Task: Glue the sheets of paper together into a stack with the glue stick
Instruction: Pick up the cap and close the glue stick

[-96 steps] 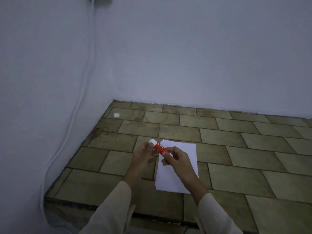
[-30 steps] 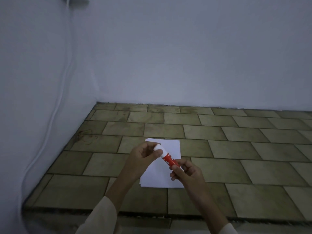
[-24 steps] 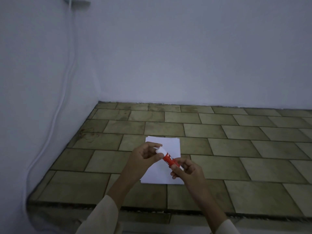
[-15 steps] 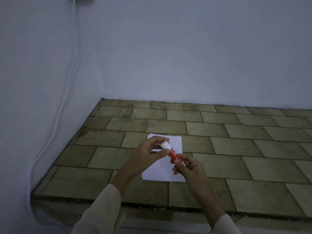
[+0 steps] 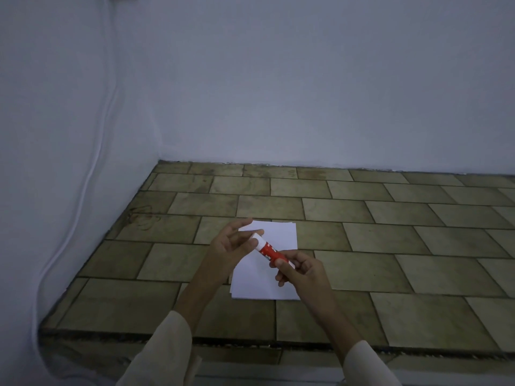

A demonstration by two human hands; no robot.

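Glue stick (image 5: 269, 250), judged light, rigid and slick, sits above the flimsy sheets of paper (image 5: 260, 288) on the tiles (image 5: 390, 274): right hand (image 5: 302, 271) grips its red barrel, the sound hold; left hand (image 5: 232, 246), fingers half spread, pinches the white cap (image 5: 257, 239).

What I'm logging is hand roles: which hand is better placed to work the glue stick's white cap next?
Probably the left hand: its fingers pinch the white cap, while the right hand grips the red glue stick by its lower end, steadying it above the paper sheets.
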